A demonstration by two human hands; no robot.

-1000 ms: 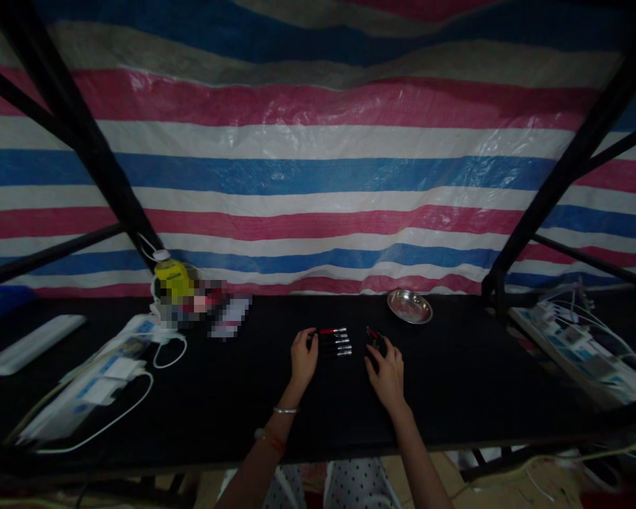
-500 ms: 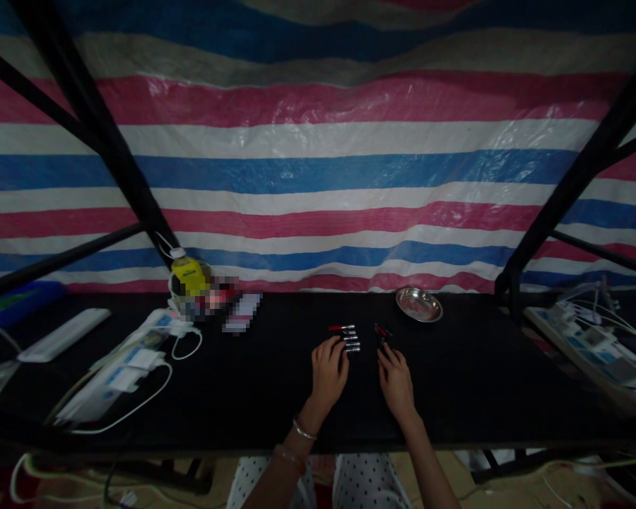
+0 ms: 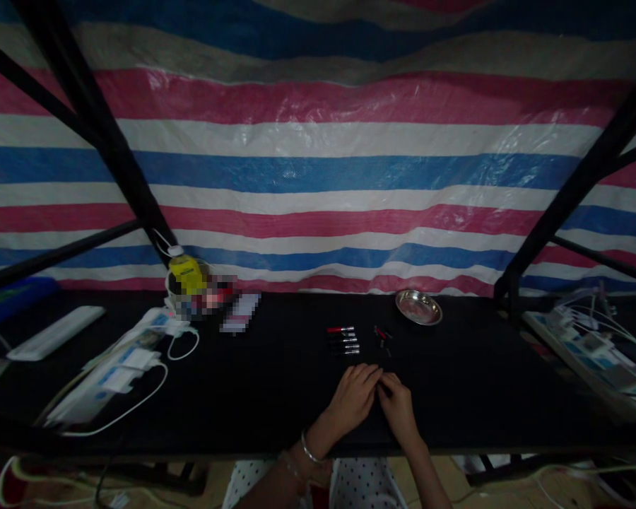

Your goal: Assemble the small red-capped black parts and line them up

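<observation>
My left hand (image 3: 354, 397) and my right hand (image 3: 397, 404) meet over the black tabletop, fingertips touching, with the fingers bent and closed. Whatever may be between them is hidden. Just beyond my left hand lies a row of several slim pen-like tubes (image 3: 344, 346) with silver ends, black bodied. A red tube (image 3: 340, 330) heads that row on its far side. Past my fingertips sits a loose group of small red and black pieces (image 3: 382, 332), too small to name. A round shiny metal dish (image 3: 418, 308) stands farther back to the right.
White power strips with plugs and cables (image 3: 116, 367) lie on the left. Another cable-covered strip (image 3: 593, 353) is at the right. A yellow-labelled bottle (image 3: 186, 274) and a phone-like slab (image 3: 241, 313) stand near the striped sheet (image 3: 318, 173). Black frame bars (image 3: 121, 177) slope at both sides.
Both hands have drawn back toward me and come together. My left hand has left the row of tubes, and my right hand has left the small pieces.
</observation>
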